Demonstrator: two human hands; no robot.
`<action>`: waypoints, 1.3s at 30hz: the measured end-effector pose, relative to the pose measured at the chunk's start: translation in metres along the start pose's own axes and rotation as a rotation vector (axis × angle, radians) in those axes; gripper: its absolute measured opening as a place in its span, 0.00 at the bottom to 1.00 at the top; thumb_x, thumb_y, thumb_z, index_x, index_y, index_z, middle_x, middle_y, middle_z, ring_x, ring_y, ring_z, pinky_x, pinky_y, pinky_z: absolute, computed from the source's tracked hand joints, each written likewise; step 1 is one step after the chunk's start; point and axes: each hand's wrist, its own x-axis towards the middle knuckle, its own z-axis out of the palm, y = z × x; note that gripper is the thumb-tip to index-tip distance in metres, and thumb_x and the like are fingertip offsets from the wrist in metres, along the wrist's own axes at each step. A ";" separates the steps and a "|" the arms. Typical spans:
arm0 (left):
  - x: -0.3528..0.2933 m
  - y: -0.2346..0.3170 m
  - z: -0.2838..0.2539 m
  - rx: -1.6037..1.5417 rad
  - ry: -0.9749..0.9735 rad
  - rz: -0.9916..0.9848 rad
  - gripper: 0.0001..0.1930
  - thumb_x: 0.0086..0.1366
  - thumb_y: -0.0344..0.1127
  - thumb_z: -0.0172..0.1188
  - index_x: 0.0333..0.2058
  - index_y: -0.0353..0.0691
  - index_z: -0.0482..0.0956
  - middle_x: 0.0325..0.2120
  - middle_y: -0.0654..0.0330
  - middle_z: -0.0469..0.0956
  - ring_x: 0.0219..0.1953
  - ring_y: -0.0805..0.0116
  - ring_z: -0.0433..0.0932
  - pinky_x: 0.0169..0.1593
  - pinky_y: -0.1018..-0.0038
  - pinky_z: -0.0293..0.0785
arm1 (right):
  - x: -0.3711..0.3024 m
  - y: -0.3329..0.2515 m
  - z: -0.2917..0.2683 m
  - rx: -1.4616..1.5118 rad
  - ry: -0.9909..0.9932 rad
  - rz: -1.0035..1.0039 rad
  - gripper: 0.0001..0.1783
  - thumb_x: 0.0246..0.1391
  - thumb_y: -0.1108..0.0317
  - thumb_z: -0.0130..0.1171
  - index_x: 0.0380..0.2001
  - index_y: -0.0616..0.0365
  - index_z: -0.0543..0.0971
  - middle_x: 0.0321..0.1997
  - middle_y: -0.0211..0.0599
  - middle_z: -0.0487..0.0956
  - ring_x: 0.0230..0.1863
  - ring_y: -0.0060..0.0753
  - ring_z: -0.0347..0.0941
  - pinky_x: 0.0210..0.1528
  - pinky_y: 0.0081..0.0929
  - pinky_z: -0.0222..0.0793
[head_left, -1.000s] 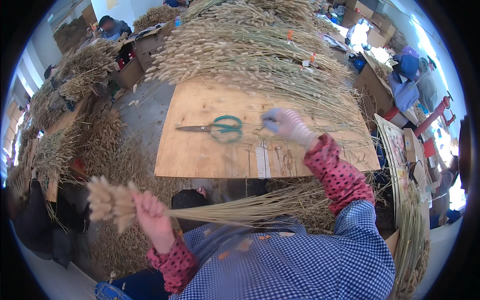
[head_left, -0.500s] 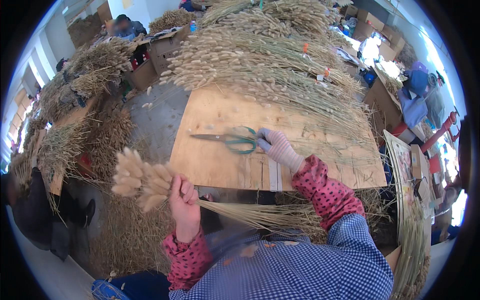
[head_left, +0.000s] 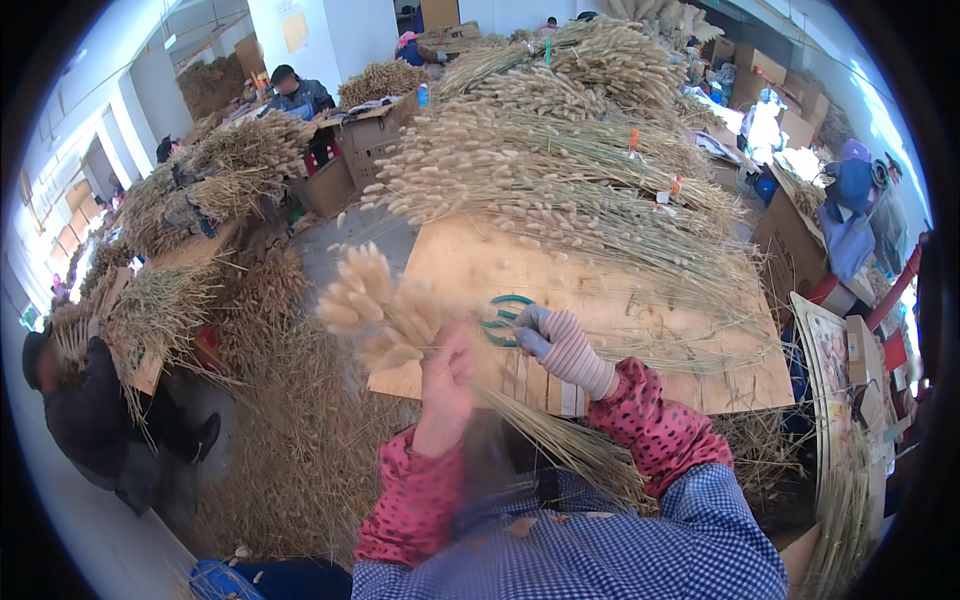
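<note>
My bare left hand (head_left: 448,385) is closed round a bunch of dried bunny tail grass (head_left: 365,305). The fluffy cream heads point up and left, and the stems trail down to the right across my front. The hand and the bunch are blurred by motion. A pair of scissors with green handles (head_left: 508,320) lies at the wooden board (head_left: 650,325), its blades hidden behind the grass heads. My right hand (head_left: 565,345), in a striped glove with grey fingertips, has curled fingers at the handle loops, just above the board.
A big heap of dried bunny tail grass (head_left: 560,150) covers the board's far side. Loose straw (head_left: 300,430) litters the floor to the left. Cardboard boxes (head_left: 790,240) stand at the right. A co-worker in dark clothes (head_left: 90,420) is at the far left, another (head_left: 300,95) farther back.
My left hand has brought the bunch up and to the right, over the board's near edge, where it now covers the scissor blades. My right hand stays by the scissor handles. The view has shifted.
</note>
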 end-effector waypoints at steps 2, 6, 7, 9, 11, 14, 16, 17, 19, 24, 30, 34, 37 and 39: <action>0.000 -0.003 0.007 0.000 -0.016 -0.002 0.11 0.64 0.33 0.56 0.42 0.35 0.71 0.19 0.75 0.59 0.15 0.88 0.51 0.17 0.85 0.41 | 0.000 -0.003 0.000 0.009 0.000 0.005 0.08 0.58 0.69 0.53 0.30 0.63 0.73 0.20 0.26 0.73 0.22 0.15 0.67 0.26 0.18 0.66; 0.000 -0.006 0.017 -0.014 0.039 -0.012 0.06 0.64 0.32 0.56 0.37 0.38 0.71 0.19 0.74 0.59 0.15 0.87 0.51 0.16 0.85 0.43 | -0.005 -0.005 -0.001 0.033 0.005 0.089 0.10 0.54 0.66 0.55 0.35 0.61 0.76 0.23 0.44 0.76 0.25 0.37 0.75 0.31 0.32 0.70; 0.000 -0.006 0.018 -0.030 0.031 -0.012 0.05 0.64 0.33 0.56 0.36 0.39 0.71 0.19 0.74 0.59 0.15 0.87 0.51 0.16 0.85 0.43 | -0.006 -0.005 -0.001 0.014 0.019 0.077 0.09 0.54 0.67 0.55 0.35 0.61 0.75 0.23 0.43 0.77 0.25 0.36 0.75 0.30 0.31 0.70; 0.000 -0.005 0.018 -0.065 0.018 -0.012 0.05 0.65 0.33 0.55 0.35 0.40 0.71 0.19 0.73 0.59 0.14 0.87 0.51 0.16 0.85 0.44 | -0.008 -0.004 -0.003 -0.041 0.031 0.057 0.09 0.54 0.67 0.55 0.35 0.61 0.75 0.23 0.42 0.77 0.24 0.34 0.75 0.30 0.30 0.70; -0.002 -0.003 0.017 -0.184 -0.047 -0.033 0.05 0.65 0.34 0.54 0.35 0.40 0.71 0.19 0.73 0.60 0.14 0.86 0.51 0.16 0.85 0.44 | -0.009 -0.004 -0.005 0.007 0.082 0.048 0.09 0.54 0.68 0.54 0.35 0.62 0.75 0.22 0.41 0.77 0.24 0.33 0.75 0.30 0.29 0.70; -0.005 0.000 0.016 -0.260 -0.100 -0.032 0.06 0.66 0.35 0.53 0.36 0.40 0.71 0.20 0.73 0.60 0.14 0.86 0.51 0.16 0.85 0.44 | -0.014 -0.002 -0.014 -0.002 0.085 0.108 0.09 0.54 0.68 0.54 0.35 0.62 0.75 0.23 0.42 0.77 0.25 0.34 0.75 0.31 0.29 0.71; -0.007 0.002 0.015 -0.275 -0.134 -0.009 0.07 0.67 0.36 0.53 0.38 0.40 0.72 0.20 0.73 0.59 0.14 0.85 0.51 0.16 0.85 0.44 | -0.018 0.002 -0.021 -0.025 0.090 0.142 0.09 0.54 0.68 0.54 0.35 0.62 0.75 0.24 0.43 0.78 0.26 0.36 0.76 0.31 0.31 0.71; -0.008 0.003 0.016 -0.269 -0.094 0.003 0.07 0.67 0.35 0.53 0.39 0.40 0.72 0.20 0.73 0.59 0.14 0.85 0.51 0.16 0.85 0.44 | -0.020 0.006 -0.025 -0.030 0.104 0.143 0.09 0.54 0.67 0.55 0.35 0.62 0.75 0.24 0.43 0.78 0.26 0.38 0.76 0.32 0.31 0.71; -0.011 0.006 0.015 -0.177 -0.022 0.081 0.07 0.67 0.35 0.53 0.40 0.40 0.72 0.20 0.72 0.59 0.14 0.85 0.51 0.16 0.85 0.44 | -0.023 0.015 -0.031 -0.047 0.126 0.137 0.09 0.54 0.67 0.55 0.34 0.62 0.75 0.25 0.44 0.79 0.27 0.40 0.76 0.32 0.32 0.71; -0.017 0.024 0.000 -0.236 -0.031 0.121 0.05 0.68 0.35 0.50 0.37 0.41 0.69 0.21 0.71 0.59 0.15 0.84 0.52 0.15 0.85 0.46 | -0.026 0.050 -0.059 -0.189 0.188 0.158 0.10 0.53 0.65 0.56 0.33 0.61 0.75 0.25 0.47 0.78 0.27 0.43 0.76 0.33 0.35 0.70; -0.034 0.048 -0.032 -0.369 -0.079 0.192 0.06 0.71 0.35 0.45 0.36 0.41 0.66 0.25 0.67 0.62 0.17 0.81 0.55 0.14 0.85 0.50 | -0.036 0.080 -0.109 -0.395 0.206 0.218 0.10 0.53 0.64 0.56 0.32 0.59 0.76 0.25 0.50 0.77 0.27 0.49 0.75 0.32 0.38 0.70; -0.048 0.072 -0.046 -0.426 -0.091 0.250 0.06 0.70 0.34 0.47 0.39 0.39 0.67 0.34 0.62 0.68 0.25 0.78 0.63 0.21 0.84 0.60 | -0.043 0.100 -0.148 -0.608 0.197 0.283 0.09 0.54 0.63 0.57 0.31 0.58 0.76 0.26 0.51 0.77 0.28 0.52 0.75 0.32 0.39 0.70; -0.057 0.081 -0.058 -0.540 0.048 0.308 0.06 0.68 0.30 0.48 0.41 0.36 0.69 0.34 0.57 0.71 0.36 0.70 0.69 0.41 0.74 0.70 | -0.059 0.120 -0.181 -0.604 0.235 0.248 0.10 0.55 0.61 0.56 0.30 0.58 0.77 0.27 0.51 0.78 0.30 0.55 0.75 0.33 0.40 0.70; -0.062 0.083 -0.072 -0.625 0.179 0.349 0.05 0.67 0.28 0.49 0.40 0.35 0.70 0.33 0.56 0.71 0.38 0.68 0.70 0.46 0.71 0.70 | -0.063 0.135 -0.202 -0.730 0.259 0.326 0.12 0.55 0.59 0.55 0.31 0.58 0.77 0.26 0.50 0.77 0.29 0.52 0.73 0.33 0.40 0.69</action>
